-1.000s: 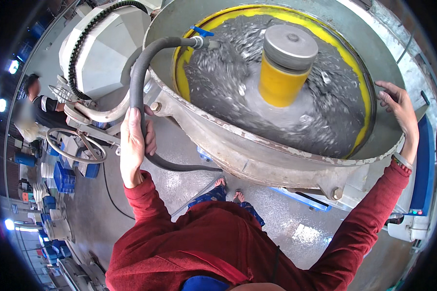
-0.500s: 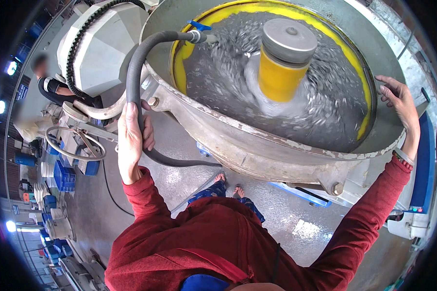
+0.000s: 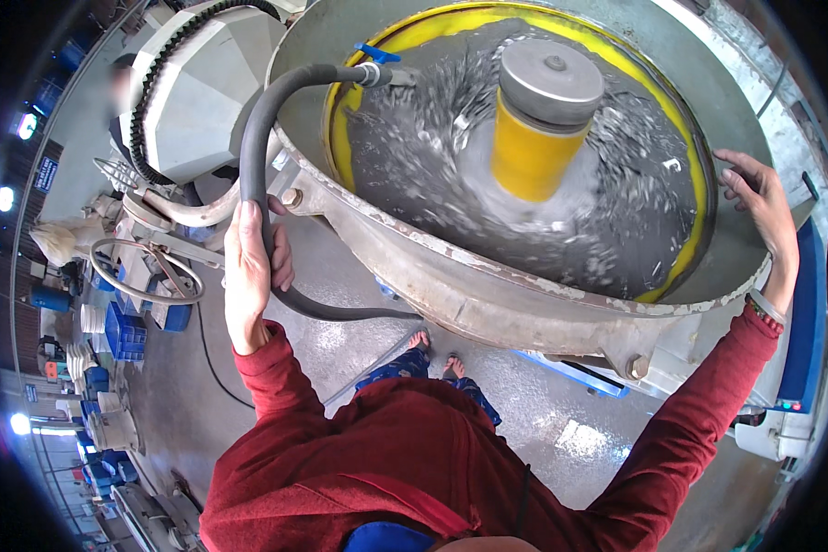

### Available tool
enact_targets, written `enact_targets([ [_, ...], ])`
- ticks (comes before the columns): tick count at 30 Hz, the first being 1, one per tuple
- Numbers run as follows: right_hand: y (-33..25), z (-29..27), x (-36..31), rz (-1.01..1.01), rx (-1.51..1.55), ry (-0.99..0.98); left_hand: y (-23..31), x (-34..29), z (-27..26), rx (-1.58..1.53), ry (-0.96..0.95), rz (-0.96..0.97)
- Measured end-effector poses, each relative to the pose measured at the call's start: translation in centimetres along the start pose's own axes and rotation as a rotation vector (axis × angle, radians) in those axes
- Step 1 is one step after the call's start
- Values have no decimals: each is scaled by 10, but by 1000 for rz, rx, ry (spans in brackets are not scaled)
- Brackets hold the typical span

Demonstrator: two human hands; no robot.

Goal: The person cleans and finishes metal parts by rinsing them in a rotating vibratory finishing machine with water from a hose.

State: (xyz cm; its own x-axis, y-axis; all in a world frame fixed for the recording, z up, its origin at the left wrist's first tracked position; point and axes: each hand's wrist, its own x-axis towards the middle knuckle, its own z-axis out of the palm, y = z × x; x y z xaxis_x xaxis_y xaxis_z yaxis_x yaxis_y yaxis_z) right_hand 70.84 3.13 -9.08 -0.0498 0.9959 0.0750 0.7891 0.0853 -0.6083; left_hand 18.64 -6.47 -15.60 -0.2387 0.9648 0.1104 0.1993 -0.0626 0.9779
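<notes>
My left hand (image 3: 259, 262) is wrapped round a dark grey rubber hose (image 3: 256, 138) that arches over the near left rim of a large round machine bowl (image 3: 488, 262). At the hose's end, a metal valve with a blue lever (image 3: 377, 53) hangs over the bowl's contents. A churning mass of small grey pieces (image 3: 414, 170) fills the yellow-lined bowl, blurred by motion. In its middle stands a yellow column (image 3: 535, 152) with a round metal cap (image 3: 554, 72). My right hand (image 3: 759, 198) is at the bowl's right inner wall, its fingers apart and slightly bent, holding nothing.
On the left is a white faceted machine part (image 3: 193, 92) with a ribbed black cable, and a grey handwheel (image 3: 147, 271) below it. Blue crates (image 3: 125, 331) stand farther back. A person (image 3: 120, 87) is partly hidden behind the machine. My feet (image 3: 436, 354) are on the wet-looking floor.
The grey pieces have shifted as they swirl. The person at the left has moved and is now mostly hidden behind the white machine part. Both my hands stay nearly in place.
</notes>
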Motion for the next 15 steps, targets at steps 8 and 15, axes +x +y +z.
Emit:
enact_targets([
  [8,-1,0,-2,-10,1,15,1,-1,-1,8,-13,-8],
  [15,-1,0,-2,-17,-13,16,1,0,-1,7,-9,-12],
])
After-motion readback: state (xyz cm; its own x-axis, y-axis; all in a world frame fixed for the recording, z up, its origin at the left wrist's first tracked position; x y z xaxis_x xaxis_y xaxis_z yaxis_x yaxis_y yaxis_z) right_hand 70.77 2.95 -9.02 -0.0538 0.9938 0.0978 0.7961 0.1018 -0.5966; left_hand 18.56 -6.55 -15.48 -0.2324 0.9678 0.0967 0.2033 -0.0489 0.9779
